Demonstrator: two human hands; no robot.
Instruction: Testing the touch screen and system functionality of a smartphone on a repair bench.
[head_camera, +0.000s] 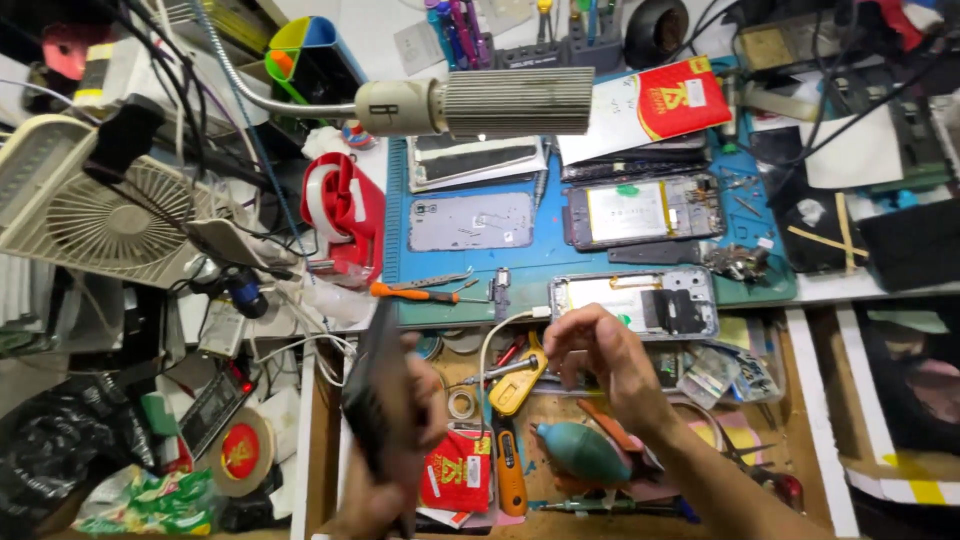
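- A dark, flat phone-like slab (378, 395) stands on edge over the open drawer (318, 440), gripped low down by the left hand (385, 490), whose fingers are wrapped and pressed around it; held edge-on like this, its narrow side faces the other hand.
- The right hand (600, 355) hovers just beside it, fingers pinched together on the end of a white cable (487, 345) that loops down toward the drawer, apparently lined up with the slab's edge.
- Below the hands, the drawer holds a yellow-handled tool (518, 385), a teal rubber air blower (580, 452), a roll of tape (461, 404) and a red packet (456, 472), all within quick reach.
- Beyond the drawer, a blue mat (560, 262) on the worktop carries opened phones (640, 210) laid flat with their insides showing, a grey back cover (470, 221) and an orange-handled screwdriver (415, 293).
- A gooseneck lamp (480, 103) hangs over the mat, aimed down at the repair area.
- A red tape dispenser (345, 210) and a small white fan (100, 215) crowd the left side amid tangled wires.
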